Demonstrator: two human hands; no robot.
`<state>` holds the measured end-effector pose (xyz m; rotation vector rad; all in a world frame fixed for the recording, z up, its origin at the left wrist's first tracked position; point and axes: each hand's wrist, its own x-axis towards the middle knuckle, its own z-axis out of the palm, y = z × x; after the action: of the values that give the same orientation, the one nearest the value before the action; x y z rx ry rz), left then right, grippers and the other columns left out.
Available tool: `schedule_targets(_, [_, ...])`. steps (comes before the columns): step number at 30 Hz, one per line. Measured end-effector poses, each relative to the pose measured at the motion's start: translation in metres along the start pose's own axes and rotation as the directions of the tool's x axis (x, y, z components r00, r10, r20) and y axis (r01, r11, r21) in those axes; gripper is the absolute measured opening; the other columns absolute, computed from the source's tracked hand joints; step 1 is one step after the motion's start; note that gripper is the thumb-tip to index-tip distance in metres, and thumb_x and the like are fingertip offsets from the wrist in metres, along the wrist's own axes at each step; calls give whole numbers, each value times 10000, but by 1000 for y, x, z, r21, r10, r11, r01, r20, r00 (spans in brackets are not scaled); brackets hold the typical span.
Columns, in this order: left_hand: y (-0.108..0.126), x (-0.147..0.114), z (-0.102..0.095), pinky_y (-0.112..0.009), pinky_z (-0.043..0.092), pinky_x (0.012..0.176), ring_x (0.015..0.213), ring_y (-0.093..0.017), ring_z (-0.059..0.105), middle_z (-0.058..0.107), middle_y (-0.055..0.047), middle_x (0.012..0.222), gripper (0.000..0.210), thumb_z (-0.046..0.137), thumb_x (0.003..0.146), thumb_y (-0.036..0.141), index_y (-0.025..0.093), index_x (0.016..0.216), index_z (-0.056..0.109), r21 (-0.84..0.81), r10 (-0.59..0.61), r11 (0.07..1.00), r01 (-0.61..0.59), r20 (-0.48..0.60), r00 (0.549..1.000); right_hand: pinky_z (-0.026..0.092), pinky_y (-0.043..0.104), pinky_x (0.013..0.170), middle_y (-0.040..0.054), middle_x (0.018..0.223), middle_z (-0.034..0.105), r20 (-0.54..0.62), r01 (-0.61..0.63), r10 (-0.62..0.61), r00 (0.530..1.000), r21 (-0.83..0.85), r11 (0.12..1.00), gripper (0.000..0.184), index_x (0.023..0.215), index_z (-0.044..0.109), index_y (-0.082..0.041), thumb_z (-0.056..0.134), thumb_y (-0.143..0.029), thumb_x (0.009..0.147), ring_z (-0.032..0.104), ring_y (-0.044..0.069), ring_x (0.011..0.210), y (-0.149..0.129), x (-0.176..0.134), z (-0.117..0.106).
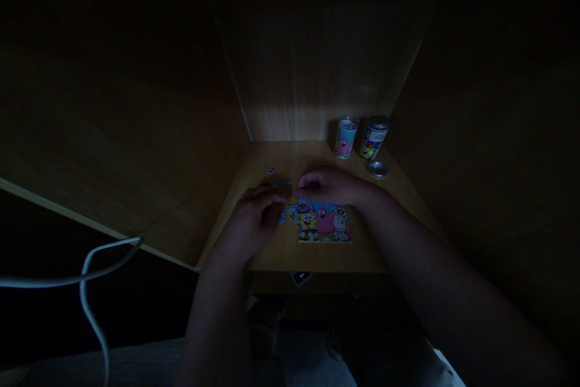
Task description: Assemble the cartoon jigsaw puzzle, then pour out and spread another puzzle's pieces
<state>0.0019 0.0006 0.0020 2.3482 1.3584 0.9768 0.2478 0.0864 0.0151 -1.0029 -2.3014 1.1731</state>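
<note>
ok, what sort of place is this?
Probably a dimly lit study carrel or desk cubicle: a wood-grain desktop closed in by tall side panels and a back panel, with a cartoon jigsaw puzzle on top.

Desk (pixel 283 255): faced in smooth wood grain | lid (pixel 377 169): shiny metal | puzzle (pixel 325 225): printed card | cable (pixel 40 282): sheathed in smooth plastic

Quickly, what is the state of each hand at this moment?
Left hand: partly curled near loose pieces; holding cannot be told.
Right hand: curled at the top edge of the puzzle; holding cannot be told.
</note>
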Motion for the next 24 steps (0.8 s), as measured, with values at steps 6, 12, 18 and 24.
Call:
schedule_targets(6, [-2,-1,-1,-458,561,1032,1125,-241,722,795,-40,1149,341,590,961,52,286,1021,830,-39,56,998,-56,-3,998,474,271,700,15,878,766,-3,0,-1,1000,-23,1000,214,976,775,-187,718,-390,940,657,161,785,0,0,0])
schedule_targets(12, [-3,-2,3,-489,563,1030,1137,-258,714,779,-43,1173,391,612,908,4,301,1008,845,23,102,994,-102,21,995,472,268,696,10,864,755,9,-3,3,1000,-18,1000,214,965,773,-187,714,-391,941,643,153,768,-1,0,-1])
schedule_targets(18, [-6,-3,5,-489,568,1019,1139,-266,698,768,-55,1192,393,599,914,16,297,1030,846,42,86,995,-87,24,996,474,264,690,10,867,757,23,-1,0,1000,8,1000,266,951,763,-188,742,-451,914,648,154,766,-2,0,-1])
schedule_targets(24, [-5,-2,7,-477,562,1025,1135,-259,695,769,-47,1170,423,580,890,-8,292,1037,839,51,96,994,-97,39,995,474,259,683,7,864,764,34,-3,4,999,-46,999,235,957,772,-187,700,-409,937,658,154,775,-5,-2,-2])
